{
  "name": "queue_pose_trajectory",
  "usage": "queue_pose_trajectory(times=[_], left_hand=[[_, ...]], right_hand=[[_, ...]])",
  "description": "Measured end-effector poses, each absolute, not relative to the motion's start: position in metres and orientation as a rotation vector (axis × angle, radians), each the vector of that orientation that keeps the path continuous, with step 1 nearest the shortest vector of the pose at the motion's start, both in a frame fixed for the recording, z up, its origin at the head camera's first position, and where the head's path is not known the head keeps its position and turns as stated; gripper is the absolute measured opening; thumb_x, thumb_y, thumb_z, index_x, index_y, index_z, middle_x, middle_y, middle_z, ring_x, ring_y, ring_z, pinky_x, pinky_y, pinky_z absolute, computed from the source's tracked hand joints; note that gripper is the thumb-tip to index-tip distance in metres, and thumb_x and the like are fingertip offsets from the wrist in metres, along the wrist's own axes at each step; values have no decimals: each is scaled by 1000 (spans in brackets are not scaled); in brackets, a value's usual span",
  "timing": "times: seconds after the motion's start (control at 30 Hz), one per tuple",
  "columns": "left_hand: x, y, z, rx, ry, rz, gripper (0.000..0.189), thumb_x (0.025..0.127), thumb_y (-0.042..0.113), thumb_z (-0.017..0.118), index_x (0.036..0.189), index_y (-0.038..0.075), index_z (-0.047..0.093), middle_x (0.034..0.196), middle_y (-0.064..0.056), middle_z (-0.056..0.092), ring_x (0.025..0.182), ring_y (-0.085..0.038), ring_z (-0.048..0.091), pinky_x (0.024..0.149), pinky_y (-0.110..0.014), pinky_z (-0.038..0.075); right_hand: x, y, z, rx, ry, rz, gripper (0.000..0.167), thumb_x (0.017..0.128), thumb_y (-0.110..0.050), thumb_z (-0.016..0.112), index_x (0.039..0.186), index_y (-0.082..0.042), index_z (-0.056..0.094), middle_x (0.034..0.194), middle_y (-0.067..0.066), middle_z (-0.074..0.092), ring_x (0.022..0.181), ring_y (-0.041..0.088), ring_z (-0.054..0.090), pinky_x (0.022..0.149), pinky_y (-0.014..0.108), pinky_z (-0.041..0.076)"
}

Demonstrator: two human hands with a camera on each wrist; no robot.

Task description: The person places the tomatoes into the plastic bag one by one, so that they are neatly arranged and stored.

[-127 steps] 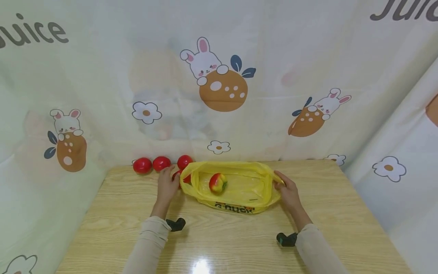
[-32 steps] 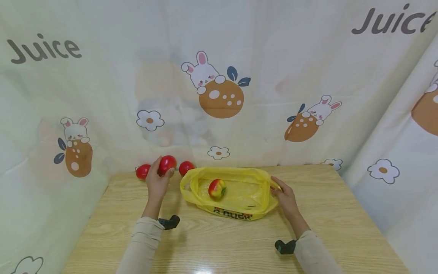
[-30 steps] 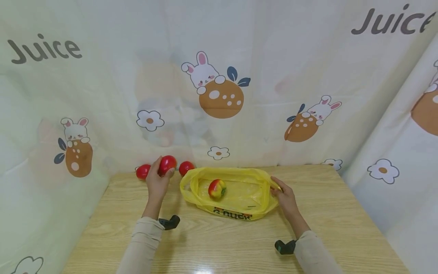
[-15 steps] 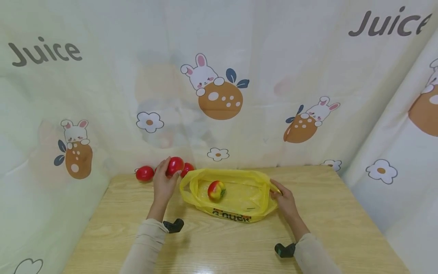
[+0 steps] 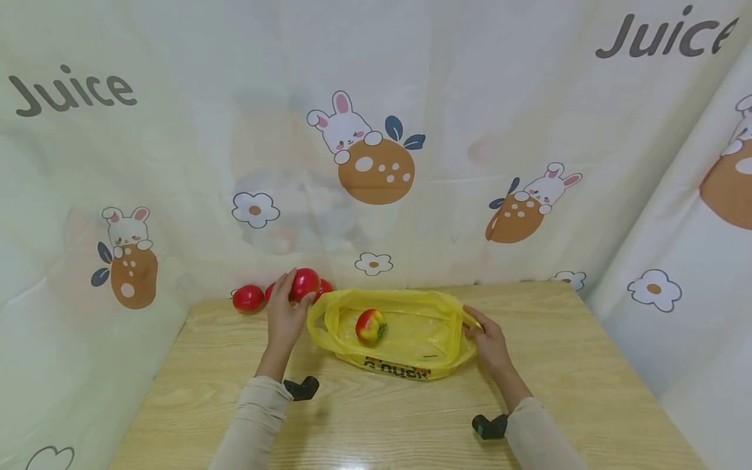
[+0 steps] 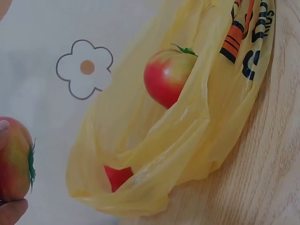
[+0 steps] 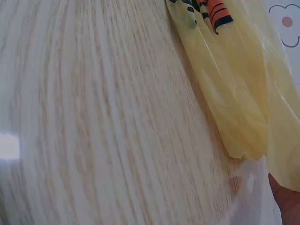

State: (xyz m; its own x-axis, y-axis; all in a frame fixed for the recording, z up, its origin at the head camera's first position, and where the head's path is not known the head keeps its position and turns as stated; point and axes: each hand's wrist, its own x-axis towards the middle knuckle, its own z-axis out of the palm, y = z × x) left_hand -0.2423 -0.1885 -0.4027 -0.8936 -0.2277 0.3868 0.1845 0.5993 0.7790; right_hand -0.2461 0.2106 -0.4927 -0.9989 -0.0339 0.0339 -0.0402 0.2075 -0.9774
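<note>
Sitting held in left grip (image 5: pixel 285 320) between thumb (image 5: pixel 307 300) and fingers (image 5: pixel 284 283), red tomato (image 5: pixel 307 284); yellow bag (image 5: pixel 420 333) in right grip (image 5: pixel 492 344).

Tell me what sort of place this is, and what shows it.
Probably a small screened-off indoor recording spot: a rabbit-and-flower printed curtain stands behind and on both sides of a wood-grain table, and a black device sits at each wrist.
</note>
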Motion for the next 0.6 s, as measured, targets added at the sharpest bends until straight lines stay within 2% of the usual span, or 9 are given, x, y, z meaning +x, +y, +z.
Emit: queue_pose_trajectory(times=[0.47,0.6], left_hand=[[-245,-179,-399,-56,-2352,-1199,62,87,12,75,143,5,49,146,-27,43,133,-46,42,109,-58,37],[-244,-176,-395,-65,-2360,-1198,62,87,12,75,143,6,49,147,-28,42,134,-47,41,108,-60,37]], right_hand=[[-246,211,-492,64,-2445,2001,53,98,8,34,150,1,33,159,21,25,136,38,43,107,35,43],[-247,211,-494,59,-2432,2006,52,98,8,35,150,1,34,159,20,26,135,38,44,107,35,44]])
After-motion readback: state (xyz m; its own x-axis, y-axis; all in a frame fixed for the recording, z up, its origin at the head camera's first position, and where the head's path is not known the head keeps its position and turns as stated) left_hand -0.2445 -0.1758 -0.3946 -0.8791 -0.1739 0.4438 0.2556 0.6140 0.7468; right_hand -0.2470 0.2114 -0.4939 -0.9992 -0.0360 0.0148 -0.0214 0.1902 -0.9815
